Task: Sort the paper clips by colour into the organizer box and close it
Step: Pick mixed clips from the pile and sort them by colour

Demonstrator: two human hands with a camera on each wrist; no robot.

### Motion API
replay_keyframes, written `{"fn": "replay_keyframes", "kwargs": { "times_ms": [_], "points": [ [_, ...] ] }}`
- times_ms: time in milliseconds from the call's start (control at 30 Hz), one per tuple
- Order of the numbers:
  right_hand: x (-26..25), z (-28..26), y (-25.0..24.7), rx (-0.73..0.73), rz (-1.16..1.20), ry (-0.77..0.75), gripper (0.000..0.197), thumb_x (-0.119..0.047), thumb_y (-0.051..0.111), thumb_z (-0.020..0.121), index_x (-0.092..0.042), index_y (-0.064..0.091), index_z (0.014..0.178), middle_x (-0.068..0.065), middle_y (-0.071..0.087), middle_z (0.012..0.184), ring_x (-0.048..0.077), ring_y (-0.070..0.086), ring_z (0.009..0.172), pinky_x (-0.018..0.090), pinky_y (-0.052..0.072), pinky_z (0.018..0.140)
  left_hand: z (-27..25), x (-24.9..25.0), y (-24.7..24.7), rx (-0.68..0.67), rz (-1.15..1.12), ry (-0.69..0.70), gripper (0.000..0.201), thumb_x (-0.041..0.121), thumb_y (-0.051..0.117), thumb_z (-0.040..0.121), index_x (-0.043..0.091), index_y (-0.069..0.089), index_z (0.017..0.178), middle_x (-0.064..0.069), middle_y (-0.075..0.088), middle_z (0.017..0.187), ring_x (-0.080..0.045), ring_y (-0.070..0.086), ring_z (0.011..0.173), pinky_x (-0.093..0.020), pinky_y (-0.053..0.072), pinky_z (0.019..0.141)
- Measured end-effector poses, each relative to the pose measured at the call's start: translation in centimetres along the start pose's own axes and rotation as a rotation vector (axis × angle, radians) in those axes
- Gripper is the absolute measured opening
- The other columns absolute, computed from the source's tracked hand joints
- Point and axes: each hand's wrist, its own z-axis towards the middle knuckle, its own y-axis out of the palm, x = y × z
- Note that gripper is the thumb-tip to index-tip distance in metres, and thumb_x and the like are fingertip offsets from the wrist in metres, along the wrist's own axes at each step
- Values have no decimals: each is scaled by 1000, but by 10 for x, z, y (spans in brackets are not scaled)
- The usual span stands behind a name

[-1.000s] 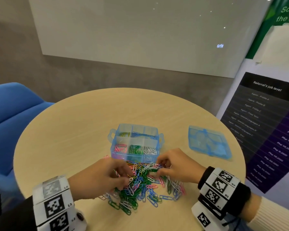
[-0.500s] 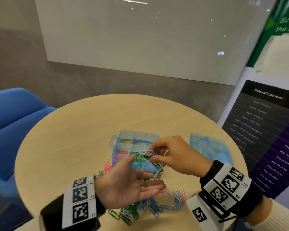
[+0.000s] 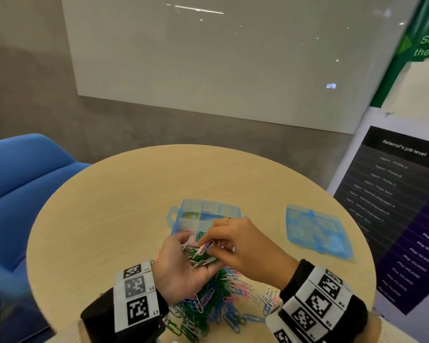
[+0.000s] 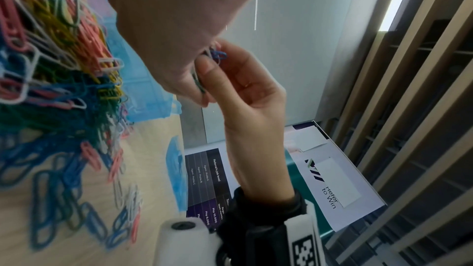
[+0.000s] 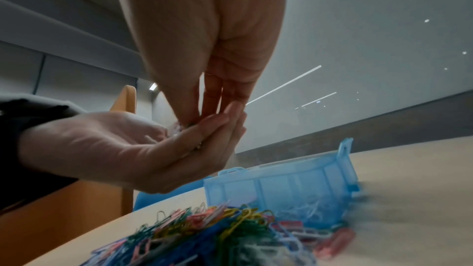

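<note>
Head camera looked down on a round wooden table (image 3: 104,219). Nearest the viewer, at 6 o'clock, lay a loose heap of paper clips (image 3: 216,300) in blue, green, pink and white. Just above the heap, the left hand (image 3: 183,266) was held palm up, fingers together and slightly cupped, carrying a small bunch of clips (image 3: 201,254). The right hand (image 3: 245,246), a ring on one finger, reached into that palm from 3 o'clock, its thumb and fingertips pinching a few clips from the bunch; the left wrist camera showed blue wire between the pinched fingertips (image 4: 204,66). Both wrists wore bands printed with black-and-white square markers.

Behind the hands, toward 12 o'clock, sat the blue see-through organizer box (image 3: 203,211), open, with yellow, blue, pink and green clips in separate compartments; the hands hid its near row. Its lid (image 3: 317,231) lay flat on the table at 2 o'clock, well apart from the box.

Farther off, a blue chair (image 3: 22,184) stood at 9 o'clock, a dark poster (image 3: 394,206) at 3 o'clock, and a pale whiteboard (image 3: 221,58) on the wall at 12 o'clock.
</note>
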Motion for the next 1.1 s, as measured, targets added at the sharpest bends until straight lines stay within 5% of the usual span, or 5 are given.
{"fn": "replay_keyframes", "kwargs": {
  "times_ms": [233,367,500,967,1100],
  "points": [
    [-18,5,11,363,533,364,26,-34,57,97,-28,63,122,-18,59,123,-5,53,117,19,43,101,3,12,1,63,33,150,39,14,36,97,-8,56,122,-26,63,120,-34,64,105,-55,55,70],
    [-32,16,29,547,1316,535,32,-28,49,100,-1,67,101,3,70,100,12,65,98,33,49,98,2,24,10,19,46,302,42,19,31,102,-9,59,115,-20,68,113,-29,67,97,-47,57,73],
    [-39,33,44,508,1871,688,48,-35,41,102,4,61,121,16,66,106,25,62,101,36,46,98,3,32,18,87,190,476,38,17,32,101,-4,64,102,-15,71,92,-27,69,88,-36,58,81],
    [-31,70,61,495,2344,850,36,-33,36,104,-7,61,102,16,65,104,29,59,108,38,44,86,32,22,23,211,668,826,31,11,37,92,3,66,84,-17,68,76,-22,70,84,-34,48,77],
    [-25,73,60,472,2403,758,35,-30,38,102,-6,60,86,16,67,83,30,66,80,41,54,71,31,28,23,99,727,850,33,14,35,98,1,65,93,-20,71,90,-24,68,94,-36,46,84]
  ]
}}
